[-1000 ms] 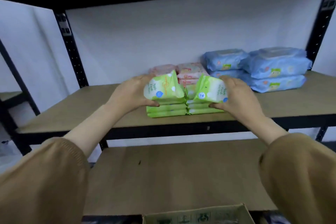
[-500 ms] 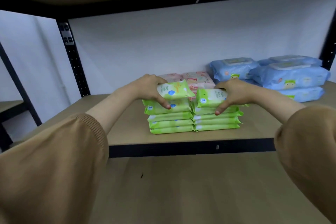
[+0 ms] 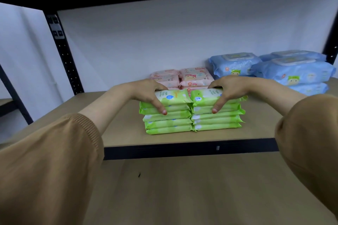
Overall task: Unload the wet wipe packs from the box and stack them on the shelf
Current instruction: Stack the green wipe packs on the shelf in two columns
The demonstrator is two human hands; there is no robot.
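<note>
Green wet wipe packs (image 3: 168, 120) sit in two touching stacks near the front of the shelf (image 3: 118, 133), ahead of pink packs (image 3: 195, 76) and blue packs (image 3: 236, 65). Left hand (image 3: 146, 90) and right hand (image 3: 232, 87) each hold a grip round the top of one stack, thumb down its front, so the placing step looks nearly finished. Next, both must let go without skewing the top packs.

Centre: green wet wipe packs (image 3: 168, 122) lime, white patches, blue droplet mark. Behind: pink packs (image 3: 197, 76) pale, cartoon print. Upper right: blue packs (image 3: 296, 73) light, green cartoon figure. Shelf board (image 3: 118, 133) tan; frame (image 3: 62, 47) black. Sleeves (image 3: 45, 160) camel, ribbed cuffs.
</note>
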